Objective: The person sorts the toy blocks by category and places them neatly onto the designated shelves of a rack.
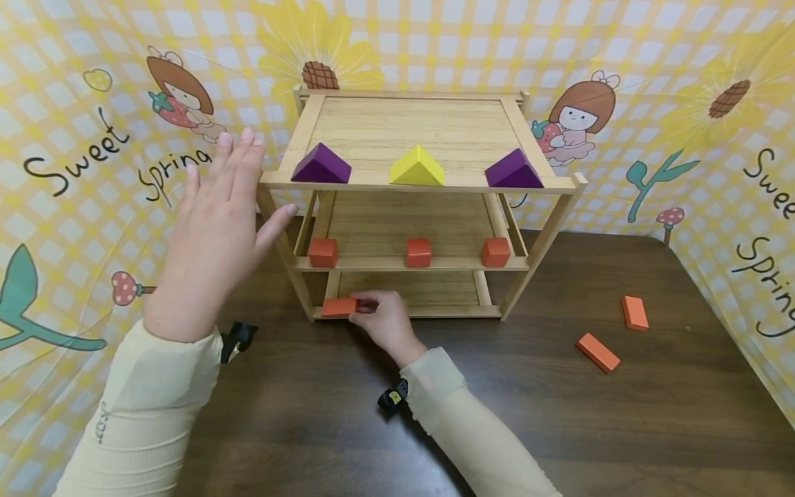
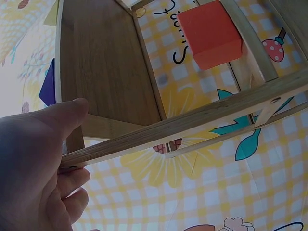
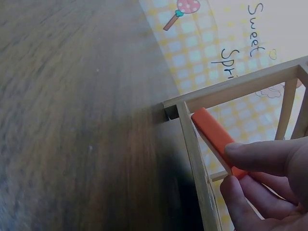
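My right hand [image 1: 386, 323] pinches one end of an orange rectangular block [image 1: 339, 307] between thumb and fingertips, at the front left of the rack's bottom tier. In the right wrist view the block [image 3: 214, 131] lies along the front rail, its far end near the corner post. My left hand [image 1: 214, 231] is at the upper left corner of the wooden rack [image 1: 428, 268], fingers straight and thumb spread. Up close, the left thumb [image 2: 72, 115] lies over the top board's corner, with the post's end between it and the fingers.
Purple prisms [image 1: 321, 164] [image 1: 514, 168] flank a yellow prism [image 1: 417, 166] on the top front edge. Red cubes [image 1: 323, 252] [image 1: 419, 252] [image 1: 495, 252] line the middle tier. Two orange blocks [image 1: 635, 313] [image 1: 597, 352] lie on the dark table at right. Checked cloth stands behind.
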### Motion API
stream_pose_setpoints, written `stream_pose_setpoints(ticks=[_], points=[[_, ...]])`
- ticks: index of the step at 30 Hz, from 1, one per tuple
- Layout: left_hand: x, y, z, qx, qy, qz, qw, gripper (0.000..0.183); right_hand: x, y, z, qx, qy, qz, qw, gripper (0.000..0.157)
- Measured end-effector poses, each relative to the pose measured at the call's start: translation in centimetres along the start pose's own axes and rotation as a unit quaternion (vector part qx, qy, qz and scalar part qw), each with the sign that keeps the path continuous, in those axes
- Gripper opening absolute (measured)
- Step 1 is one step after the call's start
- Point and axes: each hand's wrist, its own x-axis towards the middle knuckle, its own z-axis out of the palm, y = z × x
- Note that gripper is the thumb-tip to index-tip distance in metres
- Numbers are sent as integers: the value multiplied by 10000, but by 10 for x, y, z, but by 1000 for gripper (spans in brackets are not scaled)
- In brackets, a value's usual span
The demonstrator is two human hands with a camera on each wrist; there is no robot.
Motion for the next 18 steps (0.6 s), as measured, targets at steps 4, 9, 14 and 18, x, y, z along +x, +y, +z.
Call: stream_pose_setpoints(ticks=[4,9,14,18], points=[[0,0,0,-31,-13,-4,10000,81,1,-1,2,-152,20,0,9999,32],[0,0,1,-68,-27,-4,10000,80,1,0,4,-492,63,-77,9987,31],[0,-1,2,-98,-14,18,9999,80,3,0,6,-866,92,-181,9960,30],[1,-1,2,-145,-29,10,9999,80,4,1,8,-1027,30,-228,9945,28]])
